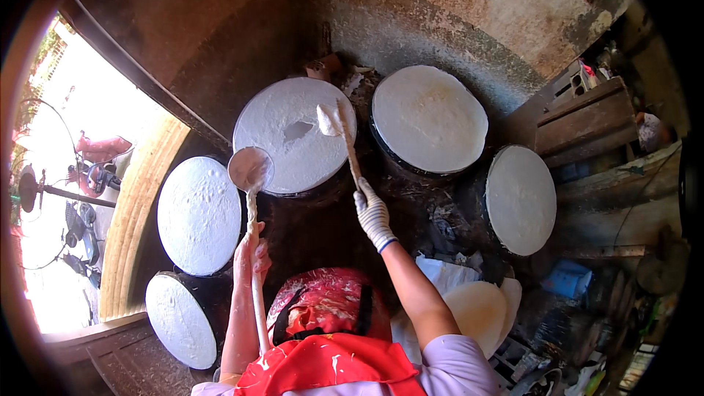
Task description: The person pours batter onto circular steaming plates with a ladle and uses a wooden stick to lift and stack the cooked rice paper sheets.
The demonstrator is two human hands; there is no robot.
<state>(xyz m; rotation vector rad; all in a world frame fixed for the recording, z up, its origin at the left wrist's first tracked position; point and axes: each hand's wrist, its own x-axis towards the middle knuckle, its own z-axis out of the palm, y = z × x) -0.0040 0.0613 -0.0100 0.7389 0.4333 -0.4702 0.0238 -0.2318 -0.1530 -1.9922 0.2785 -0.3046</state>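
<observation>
My left hand (253, 249) is bare and wrapped round the long pale handle of a ladle (251, 169). Its round bowl, coated in white, overlaps the near left rim of a large round vat (268, 121). White, lumpy stuff fills that vat to the top, with a grey patch near its middle. On my right hand (374, 216) is a pale striped work glove with a blue cuff. It grips a wooden paddle (345, 132), which slants up over the same vat. A thick white clump (328, 120) clings beside the paddle's far end.
Several more white-topped round vats stand around me: one at the back right (430, 119), one at the right (521, 200), two at the left (199, 216). Pale sacks (447, 275) lie by my right elbow. A wooden crate (587, 121) and a bright doorway flank the space.
</observation>
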